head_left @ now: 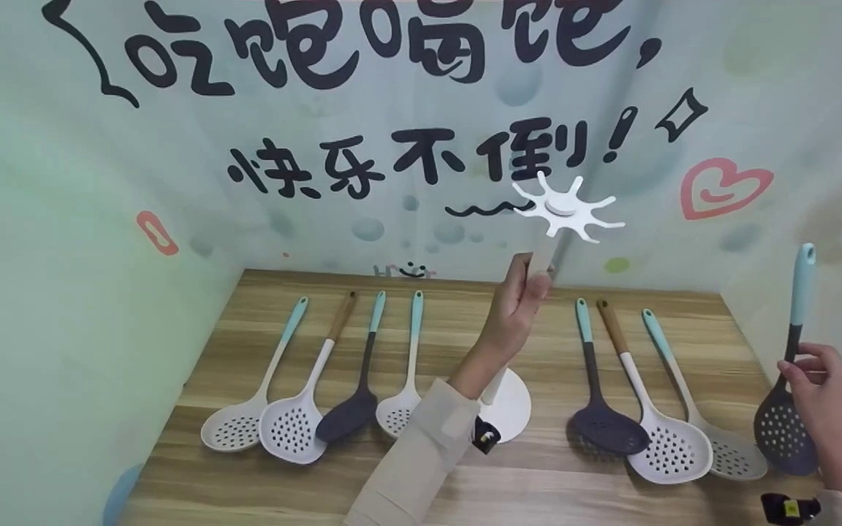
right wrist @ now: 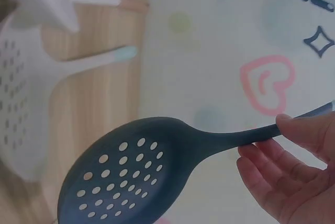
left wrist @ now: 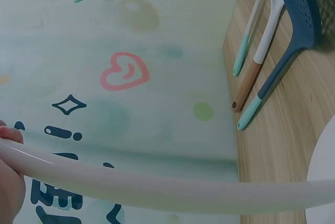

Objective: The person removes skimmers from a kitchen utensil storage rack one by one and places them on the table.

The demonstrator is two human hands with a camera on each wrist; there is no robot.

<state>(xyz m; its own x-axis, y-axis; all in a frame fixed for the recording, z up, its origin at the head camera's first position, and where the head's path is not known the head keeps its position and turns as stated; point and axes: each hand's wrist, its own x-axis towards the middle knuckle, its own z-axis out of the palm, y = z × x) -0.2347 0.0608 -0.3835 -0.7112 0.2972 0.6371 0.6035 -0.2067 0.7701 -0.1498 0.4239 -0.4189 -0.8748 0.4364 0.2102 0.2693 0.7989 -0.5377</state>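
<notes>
My left hand (head_left: 506, 314) grips the upper pole of a white utensil stand, just under its hook wheel (head_left: 563, 208) with several prongs. The pole (left wrist: 157, 186) runs down to a round white base (head_left: 517, 413), partly hidden behind my sleeve. At the far right my right hand (head_left: 836, 409) pinches the dark neck of a slotted skimmer (right wrist: 125, 177) between thumb and fingers. That skimmer is upright, teal handle (head_left: 803, 281) at the top and perforated dark bowl below.
Left of the stand lie several slotted skimmers, among them a white one with a wooden handle (head_left: 340, 314) and a dark one (head_left: 348, 415). Right of it lie a dark skimmer (head_left: 607, 427), a white one (head_left: 673, 446) and a grey-white one (head_left: 739, 453). A printed cloth (head_left: 362, 146) hangs behind the wooden table (head_left: 465, 489).
</notes>
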